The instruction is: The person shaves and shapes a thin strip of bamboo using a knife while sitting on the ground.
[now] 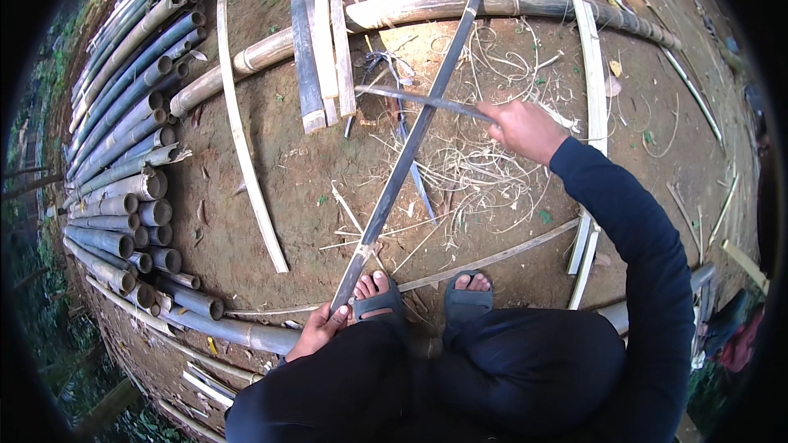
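Observation:
A long dark bamboo strip slants from beside my left thigh up to a bamboo pole lying across the ground, its far end over the pole. My left hand is closed round the near end of this strip. My right hand is closed on a long narrow knife, the handle mostly hidden by my fingers. The blade points left and crosses the strip's upper half; whether it touches cannot be told. Thin bamboo shavings lie in a tangle below my right hand.
Cut bamboo poles are piled along the left. Several split strips lean on the crosswise pole, with a lone pale strip to their left and more pale strips at right. My sandalled feet stand before a thin bamboo piece.

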Tool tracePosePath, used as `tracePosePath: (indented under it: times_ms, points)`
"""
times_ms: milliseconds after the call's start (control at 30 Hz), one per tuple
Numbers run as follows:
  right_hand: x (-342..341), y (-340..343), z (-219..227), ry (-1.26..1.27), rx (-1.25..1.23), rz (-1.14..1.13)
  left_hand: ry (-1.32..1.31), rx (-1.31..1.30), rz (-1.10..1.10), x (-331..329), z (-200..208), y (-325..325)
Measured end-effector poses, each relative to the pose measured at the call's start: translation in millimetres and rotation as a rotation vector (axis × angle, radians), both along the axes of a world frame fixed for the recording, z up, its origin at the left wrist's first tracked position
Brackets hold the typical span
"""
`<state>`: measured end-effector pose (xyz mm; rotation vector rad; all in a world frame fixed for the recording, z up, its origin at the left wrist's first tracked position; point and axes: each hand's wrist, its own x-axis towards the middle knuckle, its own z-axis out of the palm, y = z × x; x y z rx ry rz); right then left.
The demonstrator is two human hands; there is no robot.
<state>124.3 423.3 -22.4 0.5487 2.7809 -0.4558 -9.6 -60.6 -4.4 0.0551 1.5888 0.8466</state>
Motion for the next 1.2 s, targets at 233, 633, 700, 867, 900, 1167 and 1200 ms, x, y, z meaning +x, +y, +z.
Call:
tracePosePath:
  times_ms: [233, 633, 700, 867, 900, 1167, 1200]
  points:
    - [9, 104, -44, 0.119, 0.111, -0.234, -0.056, -0.022, 0.051, 2, -3, -17]
    - [-16, 31, -38, 0.154, 0.046, 0.124, -0.048, -0.066, 0.105, -6, 2, -26]
    - [-13, 114, -46, 0.059, 0.16, -0.273, -0.081, -0.061, 0.076, -9, 3, -19]
    - [-32, 151, -37, -0.025, 0.283, -0.21, -0.055, -0.085, 0.082, -11, 3, -12]
    - [-45, 126, -31, -0.083, 0.224, -0.145, -0.055, -0.091, 0.097, -10, 3, -14]
    - [0, 212, -81, 0.139, 0.319, -0.432, -0.059, -0.056, 0.052, -16, 6, -22]
    - [-3, 218, -76, 0.136, 0.342, -0.395, -0.043, -0.07, 0.043, -17, 12, -15]
